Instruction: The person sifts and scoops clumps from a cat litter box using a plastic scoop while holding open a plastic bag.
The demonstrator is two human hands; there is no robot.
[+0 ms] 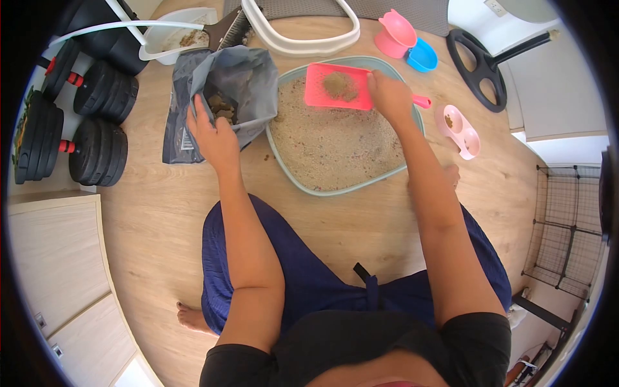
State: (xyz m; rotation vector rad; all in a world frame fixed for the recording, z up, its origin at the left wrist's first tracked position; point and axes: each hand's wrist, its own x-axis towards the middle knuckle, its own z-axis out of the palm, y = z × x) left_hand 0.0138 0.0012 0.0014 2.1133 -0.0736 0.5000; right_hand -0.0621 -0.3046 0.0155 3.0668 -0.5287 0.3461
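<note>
Your right hand (389,97) is wrapped round the handle of the pink scoop (314,90), with a sandy heap (340,86) on the pan just left of that grip and the litter tray (316,192) below; a tilted wrist could slide the loose heap off the pan's low edge. Your left hand (216,138) seems to pinch the near rim of the grey bag (259,71), and if that hold slackens, the soft mouth beyond your fingers could sag and spill the clumps (222,106) inside

The floor (148,226) (pale wood-grain) bears a tray (322,192), grey bag (256,90), twin bowl (458,133) and, probably, dumbbells (100,151).
</note>
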